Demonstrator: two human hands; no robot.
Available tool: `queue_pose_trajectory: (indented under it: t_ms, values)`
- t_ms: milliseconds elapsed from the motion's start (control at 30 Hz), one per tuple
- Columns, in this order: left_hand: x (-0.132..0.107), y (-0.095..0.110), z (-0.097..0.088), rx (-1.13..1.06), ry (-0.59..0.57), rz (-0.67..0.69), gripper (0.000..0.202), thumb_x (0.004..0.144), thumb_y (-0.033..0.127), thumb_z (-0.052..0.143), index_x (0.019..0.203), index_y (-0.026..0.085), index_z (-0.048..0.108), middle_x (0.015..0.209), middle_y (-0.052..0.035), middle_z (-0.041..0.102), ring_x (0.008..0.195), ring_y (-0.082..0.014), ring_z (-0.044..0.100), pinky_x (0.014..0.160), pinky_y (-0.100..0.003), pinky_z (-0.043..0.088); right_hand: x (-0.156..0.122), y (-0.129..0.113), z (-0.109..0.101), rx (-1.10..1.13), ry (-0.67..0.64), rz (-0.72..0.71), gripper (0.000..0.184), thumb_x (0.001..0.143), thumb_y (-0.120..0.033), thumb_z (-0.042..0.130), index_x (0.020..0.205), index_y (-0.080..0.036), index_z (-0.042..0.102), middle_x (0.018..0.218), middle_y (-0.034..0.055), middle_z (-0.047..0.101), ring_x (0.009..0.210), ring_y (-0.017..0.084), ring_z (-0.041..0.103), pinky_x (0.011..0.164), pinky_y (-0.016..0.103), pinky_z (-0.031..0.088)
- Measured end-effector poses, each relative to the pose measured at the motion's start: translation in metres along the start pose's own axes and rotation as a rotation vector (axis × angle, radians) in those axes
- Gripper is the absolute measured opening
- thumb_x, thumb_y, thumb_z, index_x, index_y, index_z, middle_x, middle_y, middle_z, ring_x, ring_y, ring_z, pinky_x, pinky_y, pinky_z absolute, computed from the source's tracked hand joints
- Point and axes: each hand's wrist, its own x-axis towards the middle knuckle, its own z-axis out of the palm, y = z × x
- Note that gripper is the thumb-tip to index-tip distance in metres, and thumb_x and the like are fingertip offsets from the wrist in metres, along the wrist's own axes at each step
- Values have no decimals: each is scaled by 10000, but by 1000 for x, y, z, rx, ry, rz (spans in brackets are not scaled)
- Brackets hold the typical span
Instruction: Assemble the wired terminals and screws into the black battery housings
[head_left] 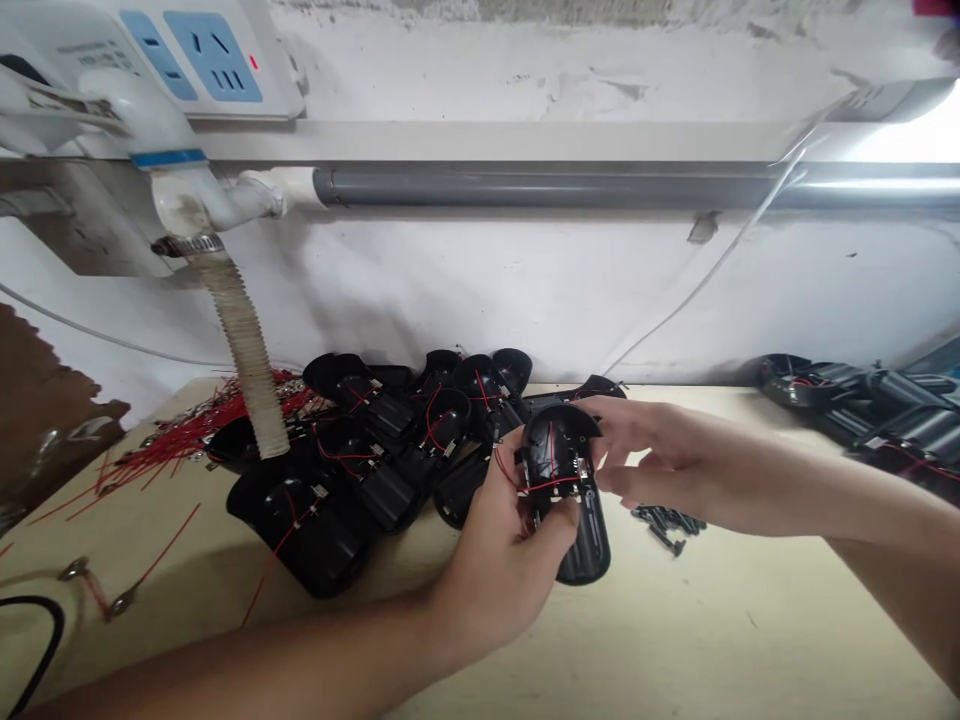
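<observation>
- The left hand [491,565] came in from the lower left and curled around the lower side of a black plastic housing [579,556], with its thumb laid across the front.
- The right hand [664,472] reached in from the right, its fingers close together and pinching the domed upper end of the housing.
- The housing stood nearly upright between both hands, held just above the tabletop [697,640], its open face turned toward the person.
- Thin red wire [553,484] crossed that open face, beside small metal contacts.
- Just left of the hands lay a heap of similar black housings [382,490], also wired in red.
- Farther left, a bundle of loose red wires [199,440] with metal terminals spread over the tabletop, under the end of a ribbed hose [247,350].
- Just right of the housing lay a small group of black screws [667,520].
- More black housings [862,415] were stacked well off to the right, against a white wall [480,290].
</observation>
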Motion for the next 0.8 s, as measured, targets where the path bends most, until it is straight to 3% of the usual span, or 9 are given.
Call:
queue_pose_trajectory:
  t_ms: [100, 233, 367, 500, 633, 800]
  values:
    - [0, -1, 0, -11, -8, 9, 371, 991, 101, 653, 1313, 265, 568, 1227, -20, 668, 1092, -129, 640, 945, -250, 527, 6, 4, 7, 122, 7, 32, 595, 922, -241, 684, 1500, -258, 543, 974, 41, 747, 828, 180, 720, 642, 252, 581]
    - [1, 3, 1, -24, -29, 25, 359, 986, 146, 691, 1306, 261, 576, 1238, -32, 669, 1143, -151, 644, 972, -276, 537, 11, 4, 14, 242, 27, 62, 531, 879, -193, 686, 1395, -224, 562, 1052, 55, 751, 946, 210, 739, 747, 313, 669]
    - [2, 9, 4, -61, -35, -9, 357, 960, 165, 721, 1276, 244, 575, 1234, -47, 694, 1156, -176, 667, 1011, -322, 537, 14, 4, 17, 275, 30, 62, 488, 839, -159, 682, 1304, -225, 549, 1086, 61, 737, 994, 238, 748, 716, 314, 664]
    - [0, 9, 3, -63, -30, -14, 350, 933, 143, 723, 1232, 225, 558, 1226, -52, 692, 1125, -185, 673, 999, -344, 541, 16, 3, 21, 321, 17, 37, 495, 817, -146, 669, 1289, -223, 539, 1031, 57, 739, 918, 226, 746, 678, 306, 643]
    - [-3, 4, -1, -31, 12, -40, 293, 981, 189, 690, 1214, 218, 515, 1187, -51, 681, 1076, -176, 653, 960, -342, 543, 15, 1, 24, 285, -15, 42, 483, 858, -196, 689, 1322, -231, 560, 953, 43, 740, 792, 199, 736, 648, 300, 599]
    - [-3, 12, -2, 60, 122, -72, 263, 943, 189, 712, 1105, 207, 507, 984, 7, 607, 906, -130, 591, 833, -281, 519, 3, 6, 14, 135, -90, 5, 640, 997, -425, 662, 1594, -321, 459, 1001, 43, 751, 835, 207, 745, 680, 312, 579]
